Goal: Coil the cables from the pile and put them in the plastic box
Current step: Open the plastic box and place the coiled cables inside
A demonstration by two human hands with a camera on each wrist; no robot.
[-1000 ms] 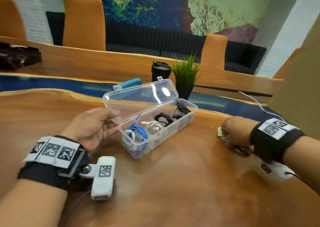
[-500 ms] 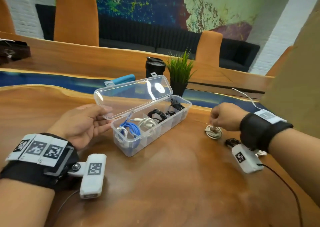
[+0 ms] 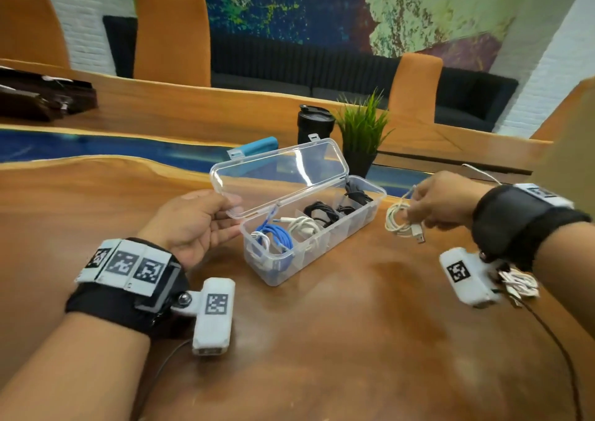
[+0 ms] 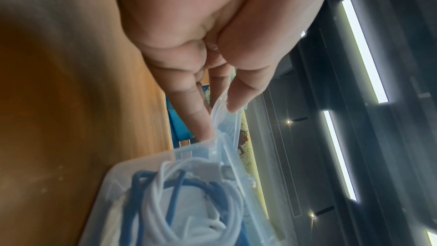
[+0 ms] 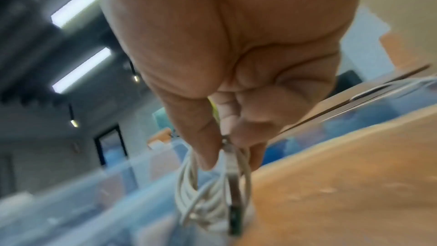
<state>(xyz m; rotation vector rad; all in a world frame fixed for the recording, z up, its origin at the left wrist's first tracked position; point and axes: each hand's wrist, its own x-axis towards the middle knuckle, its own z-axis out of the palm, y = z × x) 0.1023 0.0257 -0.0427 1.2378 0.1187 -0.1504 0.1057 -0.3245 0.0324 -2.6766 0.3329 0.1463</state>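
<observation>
A clear plastic box (image 3: 285, 269) stands open in the middle of the wooden table, with blue (image 3: 277, 232), white (image 3: 302, 226) and black (image 3: 322, 211) coils in its compartments. My left hand (image 3: 233, 214) pinches the near corner of the raised lid (image 3: 280, 176); the left wrist view shows the thumb (image 4: 236, 100) and fingers on the lid's edge (image 4: 227, 124). Just right of the box, my right hand (image 3: 415, 205) holds a coiled white cable (image 3: 397, 222) in the air, its USB plug (image 3: 418, 235) hanging down. Its fingers pinch the coil (image 5: 189, 190) from above.
A few loose cables (image 3: 520, 284) lie under my right wrist. Behind the box are a black tumbler (image 3: 314, 124), a small potted plant (image 3: 362, 137) and a blue case (image 3: 257, 147). A thin white lead (image 3: 479, 172) runs off at the far right.
My right hand has lifted the coiled white cable off the table and carried it left, up to the box. My left hand still holds the lid.
</observation>
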